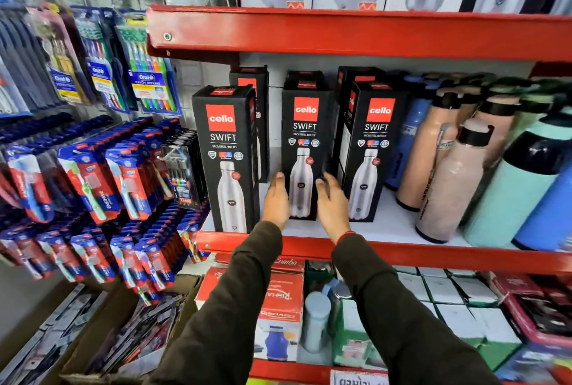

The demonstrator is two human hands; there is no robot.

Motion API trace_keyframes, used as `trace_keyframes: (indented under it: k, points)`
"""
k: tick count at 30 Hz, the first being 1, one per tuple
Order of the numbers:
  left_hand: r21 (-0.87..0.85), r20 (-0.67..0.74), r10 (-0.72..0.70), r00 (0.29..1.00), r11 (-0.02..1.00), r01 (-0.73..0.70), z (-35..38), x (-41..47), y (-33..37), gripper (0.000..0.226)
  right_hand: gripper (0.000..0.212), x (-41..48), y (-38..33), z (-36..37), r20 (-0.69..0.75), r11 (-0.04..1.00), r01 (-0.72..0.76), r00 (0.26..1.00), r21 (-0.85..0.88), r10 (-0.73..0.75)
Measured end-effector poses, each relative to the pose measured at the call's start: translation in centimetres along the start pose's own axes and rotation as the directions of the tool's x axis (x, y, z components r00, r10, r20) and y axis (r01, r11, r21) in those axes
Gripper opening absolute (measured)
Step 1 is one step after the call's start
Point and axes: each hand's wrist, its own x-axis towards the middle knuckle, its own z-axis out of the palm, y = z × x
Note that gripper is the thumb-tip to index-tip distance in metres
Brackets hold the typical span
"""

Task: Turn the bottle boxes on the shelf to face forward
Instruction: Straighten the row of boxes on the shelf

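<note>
— How many Cello Swift boxes stand on the white shelf board [387, 226]?

— Three in the front row: the left box [226, 158], the middle box [305, 143] and the right box [373, 152]. All are tall, matte black cardboard with red logo squares, fronts facing out. At least two more stand behind.

— And the hands?

— The left hand [276, 199] lies flat against the middle box's left edge; the right hand [331, 202], fingers spread and blurred, is at its right edge. Neither is closed; whether the right one touches, I cannot tell.

— Anything beside them?

— Loose cylindrical bottles [445, 174], pink, blue and mint, with dark caps.
</note>
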Motion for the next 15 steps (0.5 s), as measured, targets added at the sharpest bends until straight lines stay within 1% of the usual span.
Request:
trace_keyframes:
  k: [5,8,13,15]
  points:
    - [-0.075,0.007,0.023,1.000,0.997,-0.022,-0.6,-0.6,-0.6,0.059,0.040,-0.9,0.4,-0.5,-0.029,0.999,0.013,1.000,0.047,-0.012]
    - [-0.068,-0.026,0.046,0.999,0.997,-0.048,-1.1,-1.0,-1.6,0.059,0.039,-2.2,0.3,-1.0,-0.039,0.997,0.037,0.999,0.063,-0.035]
    - [-0.039,-0.096,0.046,0.994,0.998,-0.050,-2.1,-1.3,-3.5,0.045,0.036,-4.5,0.3,-1.5,-0.044,0.994,0.054,0.998,0.099,-0.050]
    - [-0.037,-0.112,0.067,0.991,0.997,-0.071,-2.2,-2.2,-3.1,0.048,0.035,-5.1,0.2,-1.7,-0.048,0.993,0.057,0.997,0.100,-0.053]
